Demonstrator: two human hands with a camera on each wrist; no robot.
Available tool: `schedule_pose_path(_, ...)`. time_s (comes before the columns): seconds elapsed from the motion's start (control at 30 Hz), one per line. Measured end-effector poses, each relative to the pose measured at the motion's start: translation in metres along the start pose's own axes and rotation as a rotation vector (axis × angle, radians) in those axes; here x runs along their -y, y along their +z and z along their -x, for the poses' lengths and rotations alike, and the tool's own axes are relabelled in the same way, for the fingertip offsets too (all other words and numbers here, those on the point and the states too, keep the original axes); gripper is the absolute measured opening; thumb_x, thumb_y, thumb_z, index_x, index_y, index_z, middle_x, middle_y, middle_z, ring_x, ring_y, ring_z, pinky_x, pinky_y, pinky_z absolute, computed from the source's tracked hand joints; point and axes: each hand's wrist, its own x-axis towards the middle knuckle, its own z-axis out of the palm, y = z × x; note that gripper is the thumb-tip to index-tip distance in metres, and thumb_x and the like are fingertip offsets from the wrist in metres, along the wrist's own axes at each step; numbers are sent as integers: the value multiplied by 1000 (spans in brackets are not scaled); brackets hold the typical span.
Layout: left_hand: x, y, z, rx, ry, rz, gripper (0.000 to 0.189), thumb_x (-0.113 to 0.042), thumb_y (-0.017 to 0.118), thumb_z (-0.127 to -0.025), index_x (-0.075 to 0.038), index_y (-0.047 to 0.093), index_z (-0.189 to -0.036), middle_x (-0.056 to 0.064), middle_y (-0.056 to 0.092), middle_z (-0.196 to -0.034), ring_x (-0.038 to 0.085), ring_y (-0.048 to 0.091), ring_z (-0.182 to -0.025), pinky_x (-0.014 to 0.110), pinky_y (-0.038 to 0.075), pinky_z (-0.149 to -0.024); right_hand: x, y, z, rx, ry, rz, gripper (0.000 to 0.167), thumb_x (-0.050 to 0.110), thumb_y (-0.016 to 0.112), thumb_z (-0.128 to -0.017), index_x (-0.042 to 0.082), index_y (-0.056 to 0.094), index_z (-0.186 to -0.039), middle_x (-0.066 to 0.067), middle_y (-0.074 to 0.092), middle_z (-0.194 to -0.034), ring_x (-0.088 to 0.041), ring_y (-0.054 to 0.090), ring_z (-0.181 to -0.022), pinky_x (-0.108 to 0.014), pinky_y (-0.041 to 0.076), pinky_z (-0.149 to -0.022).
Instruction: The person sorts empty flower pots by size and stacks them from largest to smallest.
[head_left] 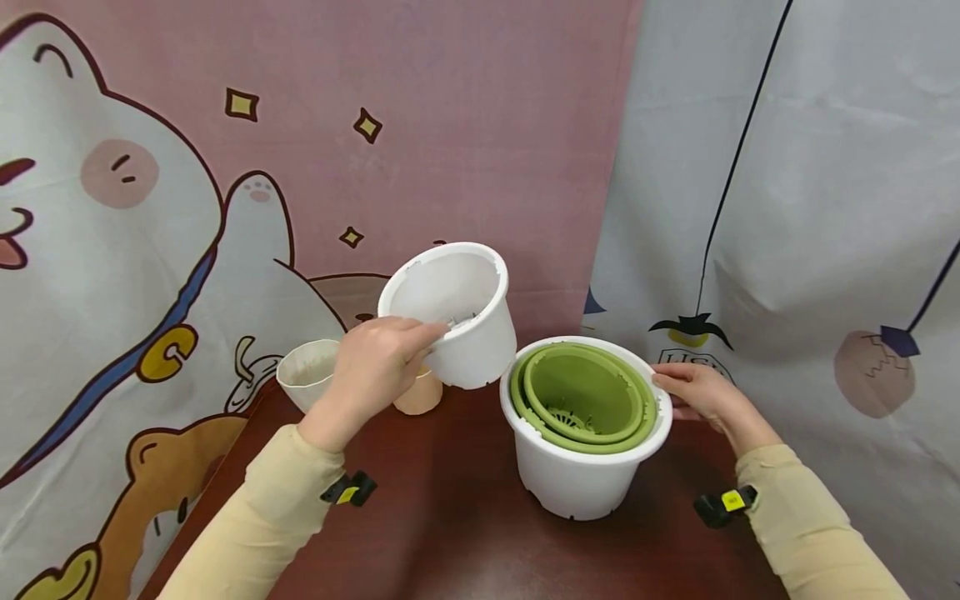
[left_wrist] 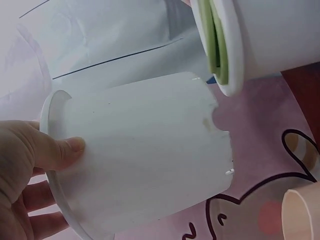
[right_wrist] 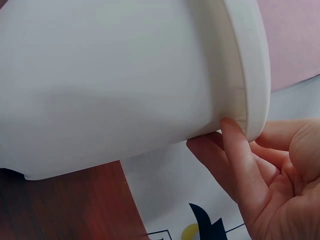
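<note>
At a smooth red-brown table (head_left: 442,517), our left grip (head_left: 378,362) pinches a rimmed, tapered white pot (head_left: 480,350); our right grip (head_left: 705,396) pinches a larger white pot (head_left: 573,483) containing nested green pots (head_left: 585,385).

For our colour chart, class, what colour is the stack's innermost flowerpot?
The innermost flowerpot is olive green, clearest in the head view.

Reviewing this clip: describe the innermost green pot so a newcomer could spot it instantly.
On the dark red table stands a large white pot. Inside sits an outer green pot; within that is the innermost green pot, set apart by its smaller rim and visible slotted base.
</note>
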Motion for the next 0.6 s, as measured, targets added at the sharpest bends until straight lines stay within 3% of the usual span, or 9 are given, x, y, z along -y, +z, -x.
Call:
schedule_pose_path(0.2,-5,1,-11,-28,18,4,31,6,68,-79,-20,74,-95,-6,61,-66,18,58,-57,34,43,-44,0,0,0,1,2,-10,59,23,54,-103,-12,35,-146,-11,67,-111,-11,68,-84,-32,59,-71)
schedule_pose_path(0.6,-15,3,-28,-77,59,33,34,8,70,-78,-19,77,-98,-5,65,-69,20,63,-64,32,46,-49,2,1,1,-1,0,-20,58,21,54,-103,-13,35,-146,-10,67,-110,-10,67,-84,-32,59,-72)
